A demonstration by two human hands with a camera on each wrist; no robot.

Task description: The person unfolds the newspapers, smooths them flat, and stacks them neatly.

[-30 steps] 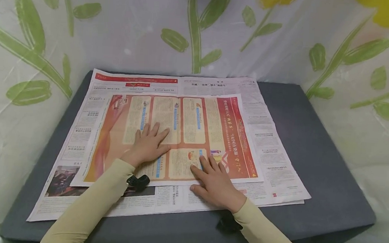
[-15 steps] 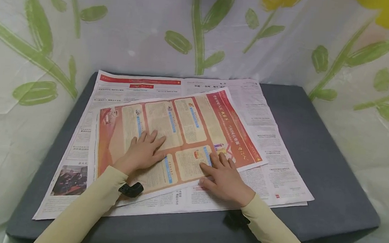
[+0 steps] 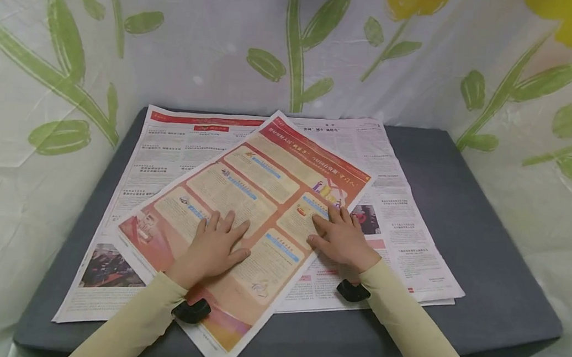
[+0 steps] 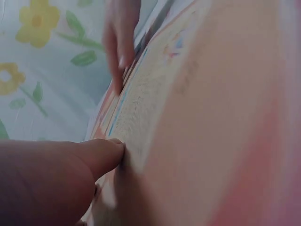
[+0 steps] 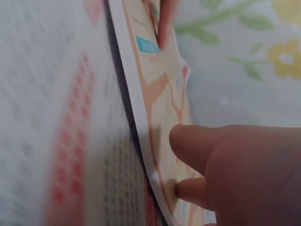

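A folded newspaper sheet (image 3: 278, 222) with an orange-red printed page lies turned at a slant over a larger spread newspaper (image 3: 398, 208). My left hand (image 3: 213, 251) rests on the orange page left of its middle, fingers spread. My right hand (image 3: 344, 238) touches the same sheet near its right edge, fingertips on the print. In the left wrist view the left thumb (image 4: 106, 155) presses on the page, with the right hand (image 4: 121, 37) beyond it. The right wrist view shows the right thumb (image 5: 193, 141) on the page just inside its white margin.
The newspapers lie on a dark grey table (image 3: 474, 258), and the slanted sheet's lower corner reaches its front edge. A pale curtain (image 3: 200, 45) with printed flowers surrounds the table at the back and sides. A black wrist camera (image 3: 192, 310) sits on the left wrist.
The orange newspaper sheet has turned counterclockwise from nearly square to a steep slant under both hands. The left hand has moved nearer the body, the right hand slightly right and away.
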